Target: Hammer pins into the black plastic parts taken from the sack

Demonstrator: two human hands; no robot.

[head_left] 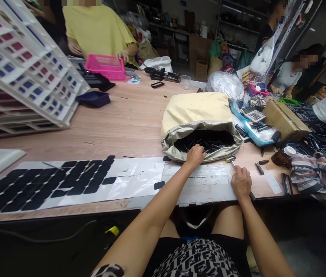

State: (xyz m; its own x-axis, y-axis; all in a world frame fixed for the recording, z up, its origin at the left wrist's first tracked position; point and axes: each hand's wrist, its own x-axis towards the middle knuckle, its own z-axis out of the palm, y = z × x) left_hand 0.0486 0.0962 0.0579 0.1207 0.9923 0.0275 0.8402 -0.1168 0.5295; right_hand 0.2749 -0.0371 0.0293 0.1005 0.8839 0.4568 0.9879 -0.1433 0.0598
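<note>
Black pieces (216, 141) lie inside the sack (196, 109); at its mouth my left hand (195, 155) reaches in, grip hidden. Near its right corner, my right hand (241, 181) grips a small hammer (230, 159). Picking seems underway; next calls for a sure pinch.

The sack (196, 105) is pale creamy yellow with a silvery-grey lining (167, 141), the parts (219, 141) inside it are straight-up black, and the tool (230, 159) goes kinda brassy gold at its head. The surface (131, 123) is pinkish-tan wood grain, with a white sheet (139, 164) carrying a grid of black pads (32, 179). Loudest stuff is the hot pink basket (105, 68) and light blue tray (253, 136), plus a red, white and grey striped cloth (314, 173) and a black-and-beige geometric print on the wearer's top (200, 257).
</note>
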